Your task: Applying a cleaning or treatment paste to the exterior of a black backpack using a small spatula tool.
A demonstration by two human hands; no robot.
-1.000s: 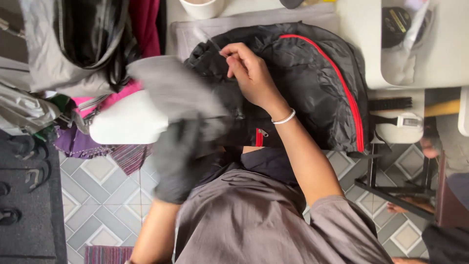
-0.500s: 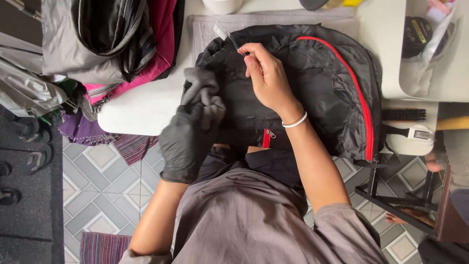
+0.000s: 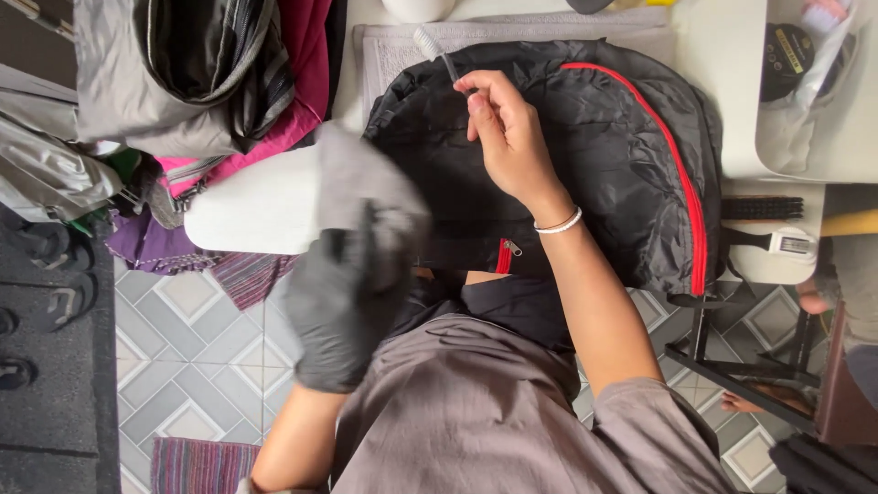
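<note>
One black backpack (image 3: 585, 165) with red piping, flat on white surface (image 3: 256, 210), its top edge on a grey towel (image 3: 393, 46). Left hand (image 3: 343, 302), black-gloved, clenched on one grey cloth (image 3: 361, 183); motion-blurred. Right hand (image 3: 503, 137), bare, grasping one small brush (image 3: 434, 50), handle hidden. Since half a second ago, cloth lifted leftward off backpack.

Bright even daylight, soft shadows, gloved hand (image 3: 343, 293) motion-blurred
</note>
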